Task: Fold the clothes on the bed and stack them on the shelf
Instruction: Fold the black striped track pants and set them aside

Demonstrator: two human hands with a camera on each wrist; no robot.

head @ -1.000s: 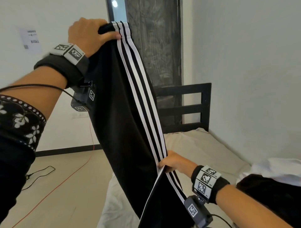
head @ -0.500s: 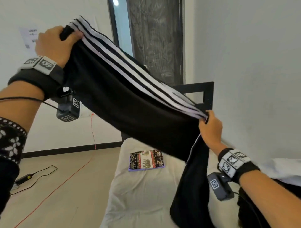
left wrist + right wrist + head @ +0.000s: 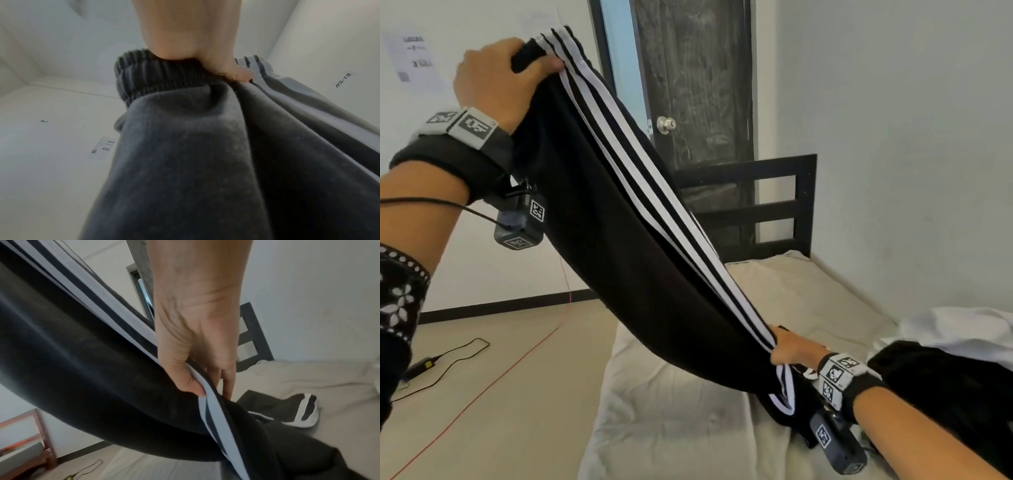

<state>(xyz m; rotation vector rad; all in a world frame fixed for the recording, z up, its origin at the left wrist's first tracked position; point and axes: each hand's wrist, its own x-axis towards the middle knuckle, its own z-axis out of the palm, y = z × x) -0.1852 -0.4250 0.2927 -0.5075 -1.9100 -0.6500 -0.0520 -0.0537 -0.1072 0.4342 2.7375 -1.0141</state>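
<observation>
Black track pants (image 3: 626, 260) with three white side stripes stretch diagonally between both hands above the bed (image 3: 688, 411). My left hand (image 3: 496, 78) is raised at the upper left and grips the ribbed waistband (image 3: 156, 76). My right hand (image 3: 789, 349) is low over the mattress and pinches the striped seam (image 3: 207, 395) partway down the leg. The lower legs trail onto the bed (image 3: 273, 412). A black garment (image 3: 941, 387) and a white garment (image 3: 962, 332) lie in a pile at the right.
A dark slatted headboard (image 3: 804, 202) stands at the bed's far end, against the right wall. A dark door with a round knob (image 3: 666, 124) is behind it. Cables and a charger (image 3: 422, 363) lie on the floor at the left. A wooden frame (image 3: 41, 431) stands nearby.
My right hand has dropped from chest height down to just over the mattress, pulling the pants out long. The left hand stays raised. The patterned folded cloth on the bed is now hidden.
</observation>
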